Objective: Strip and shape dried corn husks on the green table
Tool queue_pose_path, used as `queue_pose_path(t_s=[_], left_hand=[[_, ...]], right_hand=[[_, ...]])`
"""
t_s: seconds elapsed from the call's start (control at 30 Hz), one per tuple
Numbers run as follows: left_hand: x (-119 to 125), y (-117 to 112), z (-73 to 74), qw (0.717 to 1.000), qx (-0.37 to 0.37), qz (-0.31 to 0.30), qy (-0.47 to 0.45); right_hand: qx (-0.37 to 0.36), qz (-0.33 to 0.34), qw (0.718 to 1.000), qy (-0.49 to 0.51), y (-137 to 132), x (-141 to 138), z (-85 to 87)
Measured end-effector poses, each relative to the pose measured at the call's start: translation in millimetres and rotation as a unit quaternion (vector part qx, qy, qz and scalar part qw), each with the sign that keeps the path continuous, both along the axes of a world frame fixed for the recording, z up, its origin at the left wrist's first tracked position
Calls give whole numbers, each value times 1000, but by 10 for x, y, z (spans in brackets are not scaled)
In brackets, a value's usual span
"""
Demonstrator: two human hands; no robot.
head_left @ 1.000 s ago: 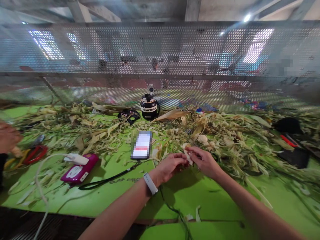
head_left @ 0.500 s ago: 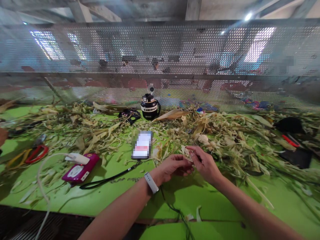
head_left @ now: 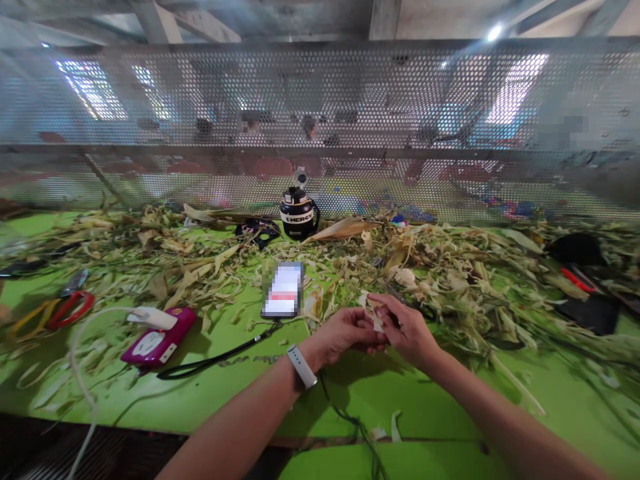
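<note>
Over the green table, my left hand (head_left: 345, 333) and my right hand (head_left: 407, 330) meet with fingers pinched around a small pale piece of corn husk (head_left: 378, 325). A light watch band circles my left wrist. Fingers partly cover the piece, so its full shape is hidden. Just left of the hands lies a phone (head_left: 283, 290) with a lit screen and a black strap (head_left: 220, 357). Behind my right hand spreads a heap of dry corn husk strips (head_left: 460, 287).
A magenta power block (head_left: 160, 337) with a white plug (head_left: 153, 318) and cable sits left. Beyond it lie red-handled scissors (head_left: 73, 310) and a yellow handle (head_left: 33, 321). A black bottle (head_left: 297, 213) stands before the perforated metal screen (head_left: 320, 93). A red-and-black object (head_left: 580, 280) lies right.
My fingers have shifted slightly around the husk piece, and a pale edge of it now shows lower between the hands. The whole view has moved very slightly.
</note>
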State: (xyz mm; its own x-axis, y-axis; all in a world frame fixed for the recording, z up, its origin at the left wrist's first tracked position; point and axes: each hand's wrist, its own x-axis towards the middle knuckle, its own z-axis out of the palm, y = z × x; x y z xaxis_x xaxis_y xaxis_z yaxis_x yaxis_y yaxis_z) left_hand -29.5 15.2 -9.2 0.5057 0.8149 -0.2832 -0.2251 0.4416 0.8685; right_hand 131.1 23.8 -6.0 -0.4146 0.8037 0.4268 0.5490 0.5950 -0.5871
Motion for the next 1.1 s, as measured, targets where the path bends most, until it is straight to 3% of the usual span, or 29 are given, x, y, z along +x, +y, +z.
queue_pose_path(t_s=[0.4,0.57,0.67,0.83,0.93,1.1], left_hand=[[-28,-8,40,1000,-19,-15,-9],[7,-19,31,999,9,29,-13],[39,-27,33,995,68,68,-23],[44,-36,52,987,150,55,-8],[38,-41,40,985,160,61,12],[41,-49,19,982,173,71,25]], right_hand=[[-53,-58,989,125,-16,-30,-11],[-86,-64,979,174,13,-31,5],[-167,-74,954,236,49,-39,54],[-326,-56,881,339,59,-68,127],[-348,-62,863,361,57,-70,153],[-361,-56,857,363,59,-72,170]])
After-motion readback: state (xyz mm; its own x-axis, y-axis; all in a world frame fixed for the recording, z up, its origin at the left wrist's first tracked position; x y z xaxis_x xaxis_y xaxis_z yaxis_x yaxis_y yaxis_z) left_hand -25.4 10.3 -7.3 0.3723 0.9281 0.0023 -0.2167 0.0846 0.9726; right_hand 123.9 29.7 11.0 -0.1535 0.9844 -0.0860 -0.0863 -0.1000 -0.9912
